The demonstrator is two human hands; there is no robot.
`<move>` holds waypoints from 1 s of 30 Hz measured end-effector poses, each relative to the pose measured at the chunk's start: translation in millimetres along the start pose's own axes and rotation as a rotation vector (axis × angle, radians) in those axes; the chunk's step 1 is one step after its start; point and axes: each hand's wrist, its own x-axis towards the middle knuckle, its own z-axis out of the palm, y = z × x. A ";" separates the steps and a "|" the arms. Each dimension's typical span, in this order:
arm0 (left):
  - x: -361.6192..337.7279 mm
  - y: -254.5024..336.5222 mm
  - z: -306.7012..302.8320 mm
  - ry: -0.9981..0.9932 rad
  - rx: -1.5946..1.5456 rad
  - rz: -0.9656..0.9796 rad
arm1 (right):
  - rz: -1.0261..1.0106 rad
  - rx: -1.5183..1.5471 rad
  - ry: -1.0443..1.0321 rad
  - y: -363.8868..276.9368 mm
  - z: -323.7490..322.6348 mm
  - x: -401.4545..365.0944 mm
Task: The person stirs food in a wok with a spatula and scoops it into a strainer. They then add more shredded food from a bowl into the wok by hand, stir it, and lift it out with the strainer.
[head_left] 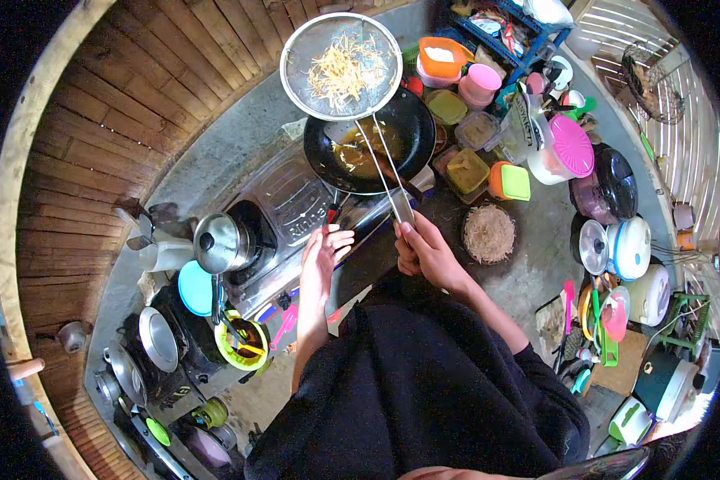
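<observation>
My right hand [428, 254] is closed around the long metal handle of a round mesh strainer [300, 70]. Pale golden fried shreds [340, 72] lie in the strainer, which hangs over the far edge of a black wok [418, 132]. Brown oil [360, 164] with a few loose shreds sits in the wok, and a dark-handled utensil [404, 182] leans in it, partly behind the strainer's handle. My left hand [324, 254] holds nothing; its fingers are stretched out beside the wok's black and red handle [334, 210].
The wok stands on a metal gas stove [284, 212], with a lidded pot [220, 242] on its left burner. At right, a bowl of pale shreds [489, 234] is near several food containers [510, 182]. A yellow-green basin [242, 352] is at lower left.
</observation>
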 end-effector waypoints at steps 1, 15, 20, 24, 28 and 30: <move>1.0 0.9 -1.8 -0.004 0.008 -0.005 | -0.009 -0.022 0.011 -1.4 3.2 -0.1; 6.7 14.6 -21.8 -0.039 0.008 0.026 | -0.087 -0.141 0.032 -2.3 24.4 8.0; 3.2 10.5 -28.4 -0.026 -0.005 0.011 | -0.092 -0.118 0.023 3.8 18.0 13.8; 2.0 10.7 -28.5 -0.018 0.002 0.008 | -0.112 -0.166 0.079 4.0 19.2 17.6; 1.9 11.5 -25.5 -0.014 -0.002 0.019 | -0.084 -0.081 0.007 7.2 8.2 19.4; 2.0 11.6 -23.6 -0.016 -0.002 0.023 | -0.081 -0.051 0.002 5.7 8.1 19.7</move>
